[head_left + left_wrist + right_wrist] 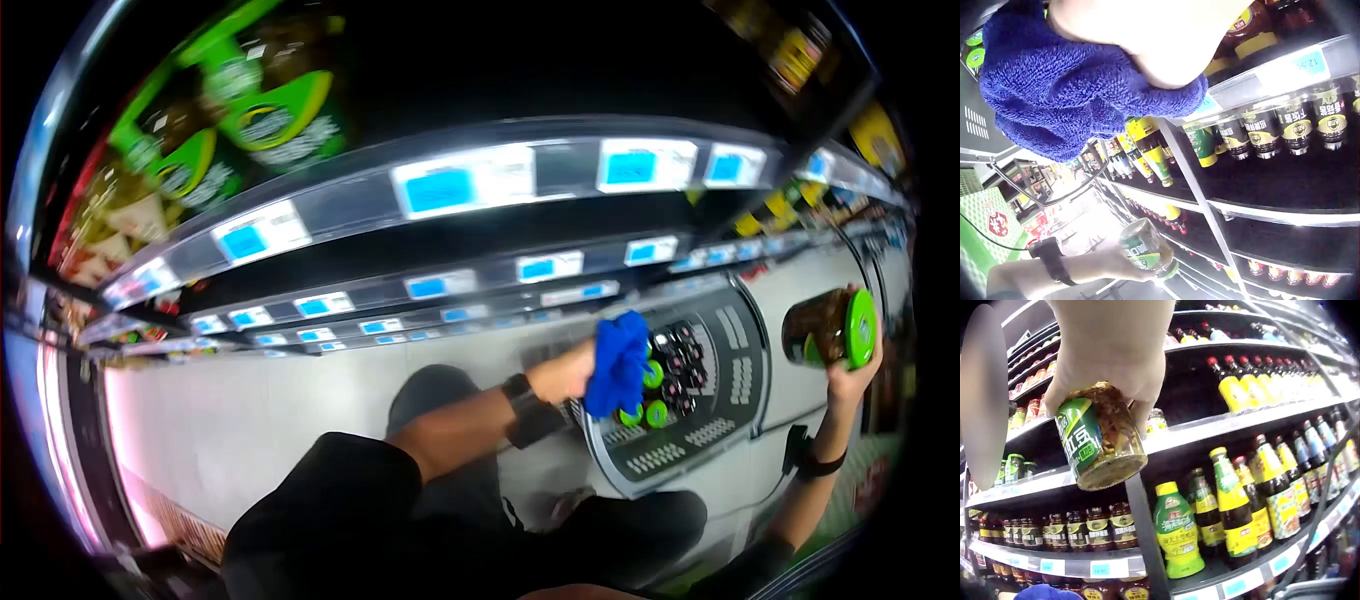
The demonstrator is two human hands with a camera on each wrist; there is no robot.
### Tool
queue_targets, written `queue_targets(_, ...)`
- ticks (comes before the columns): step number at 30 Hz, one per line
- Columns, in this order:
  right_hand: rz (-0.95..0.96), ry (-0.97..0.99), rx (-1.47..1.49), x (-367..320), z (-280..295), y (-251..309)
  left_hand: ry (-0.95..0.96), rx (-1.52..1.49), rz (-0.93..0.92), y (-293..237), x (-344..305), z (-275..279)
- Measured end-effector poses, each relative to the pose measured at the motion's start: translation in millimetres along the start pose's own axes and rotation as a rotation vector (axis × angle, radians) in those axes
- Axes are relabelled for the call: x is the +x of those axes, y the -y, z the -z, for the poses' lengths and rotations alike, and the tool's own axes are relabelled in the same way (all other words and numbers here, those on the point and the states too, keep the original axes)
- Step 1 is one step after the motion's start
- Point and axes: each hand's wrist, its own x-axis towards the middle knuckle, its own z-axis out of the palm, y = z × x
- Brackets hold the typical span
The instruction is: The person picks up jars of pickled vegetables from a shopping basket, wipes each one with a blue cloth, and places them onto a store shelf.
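Observation:
In the head view my left hand (563,376) grips a bunched blue cloth (618,366) over the near side of a grey shopping basket (742,365). The left wrist view shows the cloth's fuzzy towel-like weave. Inside the basket are several jars with green lids (655,413) and dark bottles (682,365), partly hidden by the cloth. Off to the right, my right hand (853,385) holds a glass jar (815,328) with a green lid. Its green label and brown chopped contents show in the right wrist view, with fingers and thumb around the jar (1102,447).
Shelves with price tags (465,182) run across the head view. Large green-labelled packs (285,120) stand at upper left. Yellow-capped sauce bottles (1235,500) and rows of dark jars (1075,528) fill the shelves in the right wrist view. Pale floor tiles (250,420) lie below.

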Motion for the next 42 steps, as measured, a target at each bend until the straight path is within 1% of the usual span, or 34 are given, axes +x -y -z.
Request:
queue_targets(1, -0.072, -0.071, -0.149, -4.9, 20.7, 10.6, -0.12, 0.028, -0.011, 1.4, -15.0, -27.8)
queue_targets(2, -0.223, -0.126, -0.108, -5.6, 27.0, 37.0, -0.234, 0.144, -0.052, -1.2, -29.2, -44.5)
queue_targets(3, -0.372, -0.187, -0.06, -5.9, 33.7, 60.4, -0.241, 0.203, -0.034, -6.8, -27.6, -40.5)
queue_targets(4, -0.41, -0.131, 0.067, -4.9, 39.8, 92.4, -0.263, 0.22, -0.029, -8.9, -29.2, -35.9)
queue_targets(5, -0.459, -0.236, 0.035, -5.3, 40.8, 114.0, -0.28, 0.246, -0.031, -14.7, -23.1, -31.9)
queue_targets(7, -0.503, -0.228, 0.153, -5.0, 57.4, 140.3, -0.332, 0.281, -0.035, -27.4, -13.3, -24.3)
queue_targets(8, -0.525, -0.284, 0.167, -4.9, 59.0, 155.5, -0.336, 0.289, -0.022, -30.9, -6.1, -20.2)
queue_targets(9, -0.52, -0.258, 0.099, -12.7, 73.4, 155.8, -0.333, 0.285, 0.006, -33.7, -2.8, -16.4)
queue_targets(10, -0.498, -0.219, 0.174, 2.9, 60.1, 176.4, -0.293, 0.274, 0.039, -31.9, -2.1, -22.9)
queue_targets(11, -0.483, -0.166, 0.178, 5.7, 62.8, 181.0, -0.252, 0.264, 0.072, -30.0, -2.7, -29.4)
queue_targets(12, -0.476, -0.19, 0.238, 14.2, 57.1, 185.3, -0.226, 0.248, 0.081, -33.3, -5.7, -40.0)
queue_targets(13, -0.462, -0.203, 0.303, 22.6, 48.3, 191.8, -0.308, 0.273, 0.023, -28.9, -5.8, -53.4)
queue_targets(14, -0.458, -0.098, 0.386, 33.8, 45.8, 198.3, -0.395, 0.292, -0.046, -17.9, -2.7, -70.8)
queue_targets(15, -0.391, -0.05, 0.404, 45.6, 38.5, 203.9, -0.483, 0.306, -0.122, -14.8, -3.9, -80.0)
queue_targets(16, -0.32, -0.001, 0.422, 57.1, 27.7, 210.8, -0.331, 0.229, -0.024, -25.5, 1.6, -50.8)
queue_targets(18, -0.381, -0.096, 0.233, 65.5, -8.8, 221.0, -0.36, 0.285, 0.084, -23.6, -6.0, -81.5)
queue_targets(19, -0.298, -0.069, 0.191, 74.0, -22.8, 219.3, -0.413, 0.28, 0.038, -23.3, -9.6, -82.0)
queue_targets(21, -0.281, 0.039, 0.182, 92.4, -47.5, 220.7, -0.018, 0.218, -0.093, -38.7, 10.7, 24.5)
queue_targets(23, -0.329, 0.168, 0.249, 113.8, -78.9, 236.0, 0.007, 0.102, -0.115, -36.7, -7.0, -2.9)
queue_targets(24, -0.355, 0.232, 0.279, 123.6, -93.9, 244.3, -0.014, 0.109, -0.146, -36.3, -7.9, 0.4)
queue_targets(25, -0.314, 0.271, 0.365, 136.6, -114.7, 248.6, -0.136, 0.138, -0.239, -31.3, -22.3, -31.0)
queue_targets(26, -0.27, 0.302, 0.362, 147.2, -135.0, 252.5, -0.051, 0.135, -0.225, -30.1, -23.7, -31.0)
queue_targets(27, -0.21, 0.337, 0.41, 157.0, -155.5, 257.4, -0.08, 0.146, -0.246, -28.1, -14.7, -25.9)
queue_targets(29, -0.121, 0.378, 0.548, 174.1, -191.4, 262.6, -0.016, 0.061, -0.216, -31.7, -4.7, -17.8)
queue_targets(30, -0.049, 0.39, 0.531, 182.5, -203.3, 262.4, -0.015, 0.045, -0.215, -34.5, 1.1, -10.1)
queue_targets(31, -0.004, 0.366, 0.536, 190.4, -215.1, 263.5, -0.016, 0.027, -0.202, -35.1, 2.6, -4.0)
queue_targets(32, 0.082, 0.322, 0.541, 194.0, -225.4, 262.0, -0.044, 0.034, -0.218, -34.2, -11.6, -24.6)
queue_targets(33, 0.164, 0.277, 0.543, 199.9, -235.6, 262.8, -0.079, 0.046, -0.221, -33.2, -15.7, -33.4)
queue_targets(34, 0.169, 0.243, 0.695, 207.9, -243.1, 268.0, -0.115, 0.056, -0.222, -30.1, -17.0, -38.8)
queue_targets(35, 0.094, 0.368, 0.754, 221.9, -246.7, 273.8, -0.154, 0.064, -0.231, -30.1, -20.3, -40.2)
queue_targets(36, 0.01, 0.487, 0.8, 236.1, -250.4, 279.3, -0.15, 0.082, -0.242, -28.8, -22.1, -41.0)
queue_targets(38, -0.08, 0.576, 0.888, 241.7, -253.1, 292.6, -0.091, 0.037, -0.232, -28.7, -13.4, -26.7)
queue_targets(39, -0.088, 0.592, 0.912, 242.2, -255.4, 296.7, -0.061, 0.019, -0.226, -29.9, -8.2, -18.8)
queue_targets(42, -0.043, 0.628, 0.923, 247.7, -270.4, 290.1, -0.09, 0.07, -0.168, -27.7, -18.9, -39.6)
